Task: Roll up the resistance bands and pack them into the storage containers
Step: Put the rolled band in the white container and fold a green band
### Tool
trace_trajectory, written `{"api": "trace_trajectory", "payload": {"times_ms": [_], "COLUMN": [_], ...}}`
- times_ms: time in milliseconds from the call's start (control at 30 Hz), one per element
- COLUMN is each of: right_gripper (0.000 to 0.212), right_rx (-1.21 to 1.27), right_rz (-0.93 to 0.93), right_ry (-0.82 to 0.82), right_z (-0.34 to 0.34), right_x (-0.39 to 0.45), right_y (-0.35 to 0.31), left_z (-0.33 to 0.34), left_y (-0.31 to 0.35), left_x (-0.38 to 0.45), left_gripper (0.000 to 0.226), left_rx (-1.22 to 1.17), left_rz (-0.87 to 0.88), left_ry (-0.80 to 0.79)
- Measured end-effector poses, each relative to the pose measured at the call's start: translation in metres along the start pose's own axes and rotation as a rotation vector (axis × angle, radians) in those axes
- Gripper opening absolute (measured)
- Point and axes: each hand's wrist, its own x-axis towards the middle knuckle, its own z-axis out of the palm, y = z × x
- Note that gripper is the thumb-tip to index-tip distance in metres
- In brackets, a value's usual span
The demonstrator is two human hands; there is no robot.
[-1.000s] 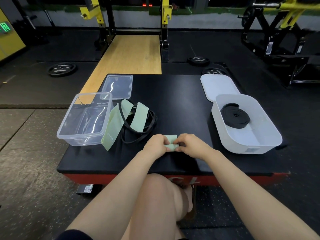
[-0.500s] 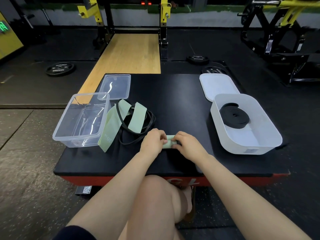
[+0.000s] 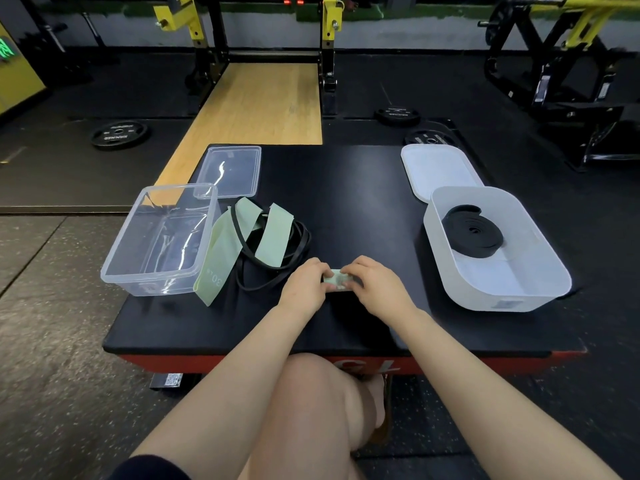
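A gym floor of dark rubber matting, with yellow rack uprights at the back, surrounds a black padded platform point(image 3: 346, 202) where the person sits working. Near its front edge the left hand point(image 3: 304, 284) and right hand point(image 3: 375, 284) meet around a small pale green rolled band point(image 3: 336, 281), the fingertips of both pinching its ends so that only a short piece shows between them; it sits low, at or just above the pad. To the left lies a loose heap of pale green bands point(image 3: 239, 237) tangled with thin black bands point(image 3: 277, 268), one green strip leaning against a clear plastic container point(image 3: 159, 237) that looks empty. Its clear lid point(image 3: 230, 171) lies flat behind it. On the right a white container point(image 3: 495, 247) holds a coiled black band point(image 3: 472, 235), with a white lid point(image 3: 438, 171) lying just behind.
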Motion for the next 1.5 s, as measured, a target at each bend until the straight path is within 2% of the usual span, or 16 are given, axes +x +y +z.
{"api": "trace_trajectory", "payload": {"times_ms": [100,200,400,567,867,1067,1133,1300,1500], "right_gripper": [0.025,0.03,0.025,0.031,0.048,0.029,0.028,0.028,0.026], "right_rx": [-0.052,-0.055,0.046,0.114,0.007,0.015,0.04,0.092,0.282], "right_rz": [-0.079,-0.081,-0.014,0.034,0.007,-0.018,-0.024,-0.014,-0.022], "right_ry": [0.05,0.035,0.034,-0.017,-0.096,-0.034,-0.037,-0.024,-0.023], "right_z": [0.004,0.007,0.007,0.005,0.007,0.009,0.009,0.006,-0.004], "right_x": [-0.008,-0.007,0.007,0.015,0.017,0.021,0.021,0.018,0.012], "right_y": [0.002,0.004,0.004,0.007,0.012,0.014,0.016,0.016,0.007], "left_z": [-0.002,-0.002,0.0,0.001,-0.001,-0.002,-0.003,-0.007,-0.025], "left_y": [-0.001,-0.002,-0.003,-0.005,-0.004,-0.005,-0.006,-0.006,-0.012], "left_x": [0.009,0.014,0.006,0.005,0.018,0.021,0.021,0.018,0.007], "left_gripper": [0.028,0.026,0.017,0.032,0.031,0.036,0.04,0.029,0.036], "left_rx": [-0.007,-0.028,-0.079,-0.03,-0.068,-0.063,-0.04,0.021,0.062], "left_rz": [-0.018,-0.027,0.047,0.08,0.038,0.051,0.07,0.13,0.222], "left_ry": [-0.041,-0.038,0.083,0.021,0.011,-0.026,-0.047,-0.012,-0.024]}}
